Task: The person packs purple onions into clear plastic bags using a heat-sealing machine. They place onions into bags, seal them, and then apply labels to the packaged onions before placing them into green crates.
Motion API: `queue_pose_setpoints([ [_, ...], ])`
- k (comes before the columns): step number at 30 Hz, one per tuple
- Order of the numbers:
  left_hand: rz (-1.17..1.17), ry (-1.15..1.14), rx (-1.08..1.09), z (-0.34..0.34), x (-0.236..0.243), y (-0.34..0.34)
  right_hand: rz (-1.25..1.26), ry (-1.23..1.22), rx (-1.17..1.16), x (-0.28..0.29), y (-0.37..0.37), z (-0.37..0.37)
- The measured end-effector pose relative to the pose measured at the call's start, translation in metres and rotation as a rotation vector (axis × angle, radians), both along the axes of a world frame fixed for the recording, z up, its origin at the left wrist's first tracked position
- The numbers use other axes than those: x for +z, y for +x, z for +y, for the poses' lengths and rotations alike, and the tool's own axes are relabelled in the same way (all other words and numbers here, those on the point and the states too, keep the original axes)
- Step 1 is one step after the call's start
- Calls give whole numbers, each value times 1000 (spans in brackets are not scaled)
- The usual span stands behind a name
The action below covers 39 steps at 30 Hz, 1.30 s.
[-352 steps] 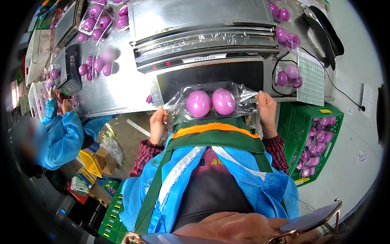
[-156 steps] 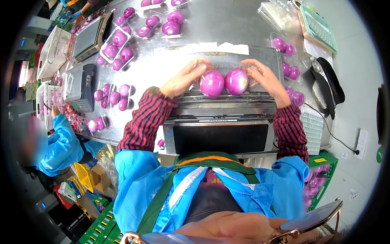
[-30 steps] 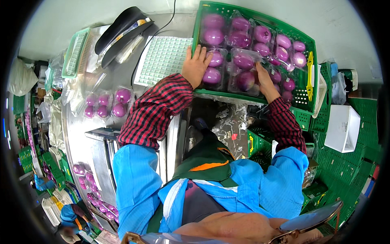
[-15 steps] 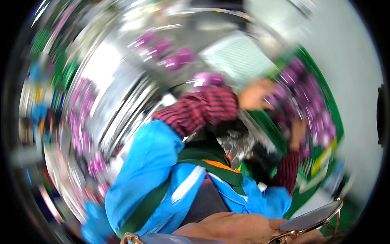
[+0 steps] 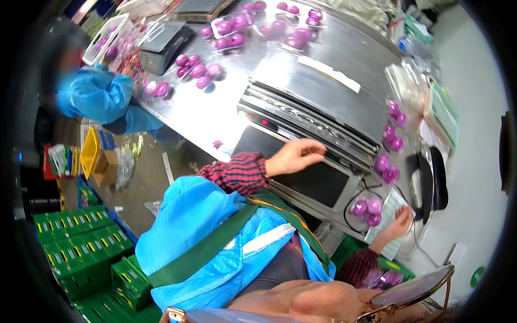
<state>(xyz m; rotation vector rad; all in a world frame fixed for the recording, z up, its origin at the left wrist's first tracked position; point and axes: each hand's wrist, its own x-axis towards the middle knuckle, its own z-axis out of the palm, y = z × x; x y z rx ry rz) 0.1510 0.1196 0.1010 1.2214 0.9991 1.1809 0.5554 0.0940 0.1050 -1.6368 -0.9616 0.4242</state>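
Observation:
My left hand (image 5: 295, 157) is open and empty above the sealing machine (image 5: 309, 124), its fingers loosely bent near the dark front panel (image 5: 318, 183). At the right, my right hand (image 5: 396, 225) is over a pale green printed sheet (image 5: 379, 234), fingers loosely curled and apart, with nothing visible in them. A clear pack of purple onions (image 5: 366, 210) sits just left of it, inside a loop of black cable. More packed onions (image 5: 388, 171) lie along the machine's right side.
A co-worker in blue (image 5: 99, 91) works at the steel table's (image 5: 188, 116) left end, near a grey scale (image 5: 159, 51) and white basket (image 5: 97, 40). Onion packs (image 5: 229, 37) lie at the back. A black holder (image 5: 439, 177) stands right. Green crates (image 5: 75, 247) stack lower left.
I have turned from the green crate of onion packs back toward the sealing machine. Both hands have left the packs; the crate shows only partly at lower right.

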Motion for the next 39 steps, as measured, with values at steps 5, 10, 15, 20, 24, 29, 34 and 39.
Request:
queue_pose_setpoints([
  [5,-112,43,485,16,-17,-142,-4,7,590,22,-197,123],
  [10,-58,-10,742,67,-37,-275,55,-140,1081,29,-375,197],
  [15,151,14,959,175,-100,-399,-36,-239,1332,10,-514,289],
  [20,409,-59,1147,270,-150,-486,-289,-227,1319,-66,-637,415],
  [24,273,-168,938,306,-157,-525,-602,32,1094,-125,-712,495],
  [29,-68,-197,734,313,-147,-528,-253,-253,1190,-152,-751,527],
  [34,-102,-169,619,278,-94,-506,49,-449,1300,-73,-709,482],
  [39,-142,-85,332,235,-22,-409,195,-423,1189,16,-561,398],
])
